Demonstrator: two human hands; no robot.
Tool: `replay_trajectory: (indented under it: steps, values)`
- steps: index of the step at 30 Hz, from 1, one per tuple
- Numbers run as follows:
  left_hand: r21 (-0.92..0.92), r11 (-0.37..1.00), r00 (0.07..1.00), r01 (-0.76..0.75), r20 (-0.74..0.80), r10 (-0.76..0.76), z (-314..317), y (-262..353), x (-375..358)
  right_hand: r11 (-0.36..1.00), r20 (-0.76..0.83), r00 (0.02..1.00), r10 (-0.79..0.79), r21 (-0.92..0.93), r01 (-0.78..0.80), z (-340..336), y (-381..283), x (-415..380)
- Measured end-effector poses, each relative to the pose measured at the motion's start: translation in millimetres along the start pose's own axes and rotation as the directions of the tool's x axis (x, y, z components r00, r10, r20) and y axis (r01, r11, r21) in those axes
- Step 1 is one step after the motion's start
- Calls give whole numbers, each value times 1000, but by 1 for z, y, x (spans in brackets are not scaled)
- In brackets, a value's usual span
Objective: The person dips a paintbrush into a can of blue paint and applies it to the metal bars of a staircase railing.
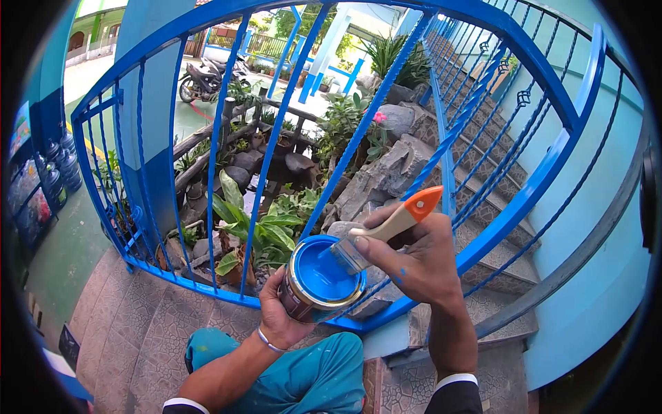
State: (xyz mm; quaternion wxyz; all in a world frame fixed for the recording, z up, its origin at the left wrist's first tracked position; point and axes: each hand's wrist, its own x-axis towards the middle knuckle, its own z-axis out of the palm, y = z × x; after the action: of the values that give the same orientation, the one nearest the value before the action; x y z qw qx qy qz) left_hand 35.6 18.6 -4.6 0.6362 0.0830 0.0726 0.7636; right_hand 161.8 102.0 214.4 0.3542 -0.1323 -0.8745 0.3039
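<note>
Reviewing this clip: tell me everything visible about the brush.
The brush has a cream handle with an orange end, a metal-looking ferrule smeared with blue, and bristles at the other end. It is tilted, orange end up and to the right in the view, bristle end down inside the mouth of the can of blue paint. The right hand grips it low, thumb near the ferrule. How deep the bristles sit is unclear.

Black sleeves [455, 400], white cuffs [456, 380], silver bracelet [270, 341], teal trousers [310, 376]
</note>
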Motion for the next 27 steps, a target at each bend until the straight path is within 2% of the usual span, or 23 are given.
replay_trajectory:
  steps: [1, 7, 10, 15, 18, 22, 23, 27]
  values:
    - [-9, 1000, 1000, 5, 5, -5, -3, 0, 2, 1000, -25, 1000, -7, 18, 8, -2, 3, -1]
    - [-24, 1000, 1000, -1, -5, 1, -3, -2, 6, 983, -105, 979, 177, -36, -181, -11, 8, 1]
    - [-53, 998, 1000, 14, -17, -15, -6, -3, 8, 950, -143, 961, 236, -174, -259, -22, 9, 5]
    - [-6, 1000, 999, 3, -34, -3, -7, -5, 8, 954, -211, 954, 211, -168, -248, -41, 10, 0]
    - [-13, 1000, 1000, 0, -23, 0, -10, -7, 10, 988, -212, 965, 153, 58, -144, -38, 9, -10]
    - [-58, 998, 999, 17, -28, -19, -11, -6, 9, 968, -155, 955, 252, 55, -247, -35, 20, -15]
    - [-63, 998, 999, 17, -29, -18, -10, -5, 9, 966, -172, 951, 256, 3, -259, -41, 24, -13]
    - [-90, 996, 1000, 7, -20, -8, -4, -4, 8, 984, -352, 926, 138, 154, -88, -52, 42, -23]
